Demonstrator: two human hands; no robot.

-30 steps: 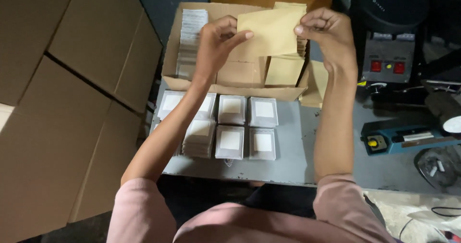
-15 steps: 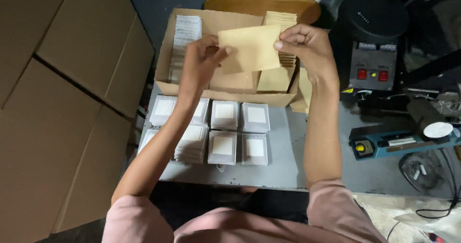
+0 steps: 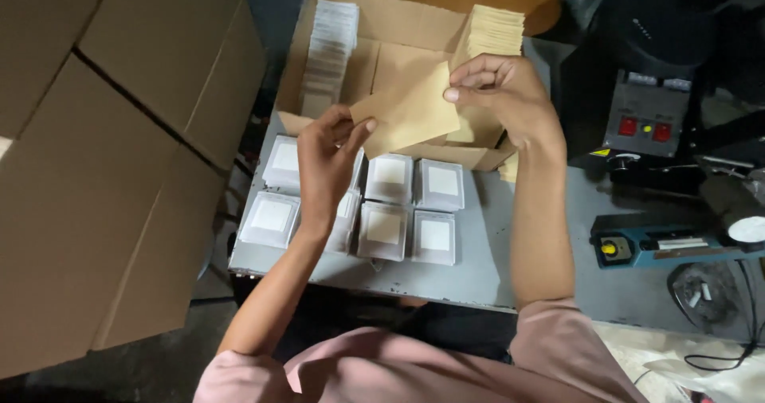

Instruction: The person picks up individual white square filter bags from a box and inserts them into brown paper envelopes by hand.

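Fingertips first: the left hand (image 3: 325, 154) pinches the lower left corner of a brown paper envelope (image 3: 410, 116), thumb on top, fingers curled beneath it, while the right hand (image 3: 502, 96) grips the envelope's upper right edge between thumb and forefinger, the other fingers bent loosely above. The envelope hangs tilted in the air between the two hands, just over the near wall of an open cardboard box (image 3: 374, 44). Both forearms rise from pink sleeves (image 3: 558, 355) at the bottom of the view, the left angled inward, the right nearly straight up. Inside the box, a stack of matching brown envelopes (image 3: 496, 30) stands behind the right hand, and a row of white cards (image 3: 327, 48) runs along the left side. Below the hands, small white packets (image 3: 414, 204) lie in two rows on the grey table (image 3: 486, 244), the left wrist covering part of them. Large cardboard cartons (image 3: 103, 148) fill the left; a blue heat sealer (image 3: 669, 248) and a black machine with red buttons (image 3: 645, 124) sit to the right.
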